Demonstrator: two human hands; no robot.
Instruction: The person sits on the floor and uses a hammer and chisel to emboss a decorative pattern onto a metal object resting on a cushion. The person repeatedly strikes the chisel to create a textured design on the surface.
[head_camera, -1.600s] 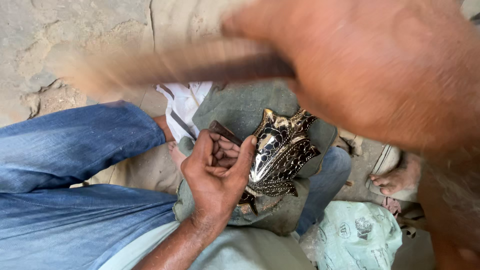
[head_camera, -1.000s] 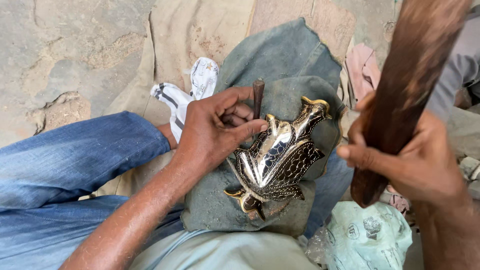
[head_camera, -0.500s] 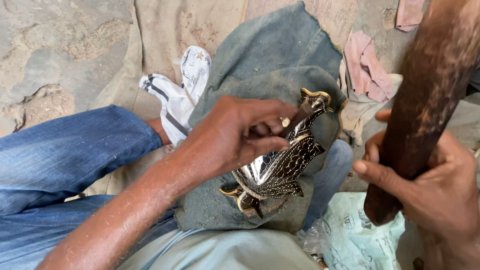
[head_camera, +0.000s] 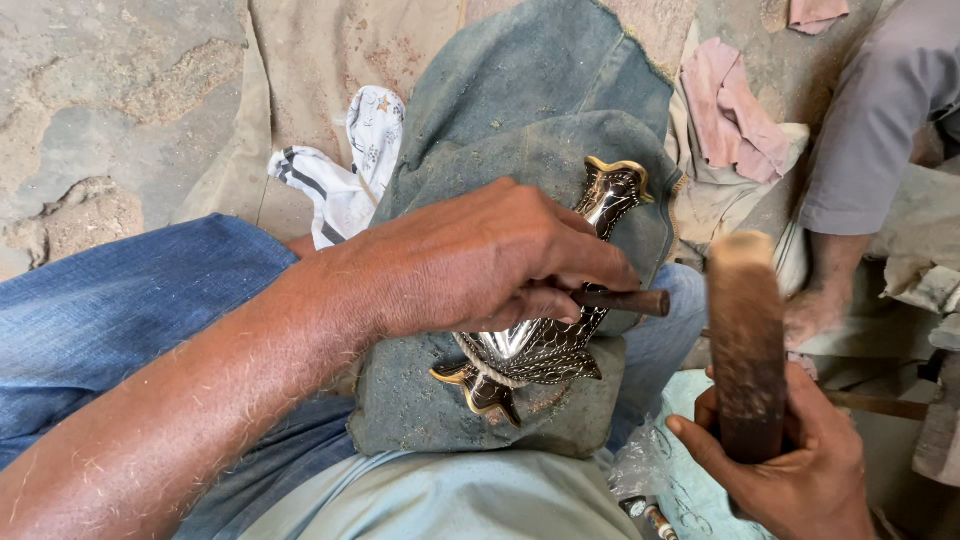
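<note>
Left hand (head_camera: 480, 265), centre of frame: fingers closed around a short dark metal punch (head_camera: 625, 300), whose blunt end sticks out to the right of the fingertips. Working tip of the punch hidden under the hand; cannot tell where it meets the metal. Hand lies over the middle of a shiny metal fish figure (head_camera: 545, 345), black with gold trim.

Fish lies at centre frame, long axis slanting from lower left to upper right. Gold-edged mouth points to the upper right, just past the knuckles; gold-edged tail fins show below the hand, lower centre. Fine engraved pattern visible on the flank beneath the fingers.

Fish rests on a dusty grey-green denim pad (head_camera: 540, 130), folded thick, lying across the lap. Blue jeans (head_camera: 130, 310) fill the left side of frame.

Right hand (head_camera: 795, 470), lower right corner: fist wrapped around the lower part of a thick wooden mallet (head_camera: 745, 340). Mallet stands roughly upright, worn flat end on top, well apart from the punch and to its right.

White patterned cloth (head_camera: 345, 175) lies at upper left of the pad. Pink rag (head_camera: 730, 100) at upper right. Another person's bare foot (head_camera: 820, 305) and grey sleeve at the right edge.
</note>
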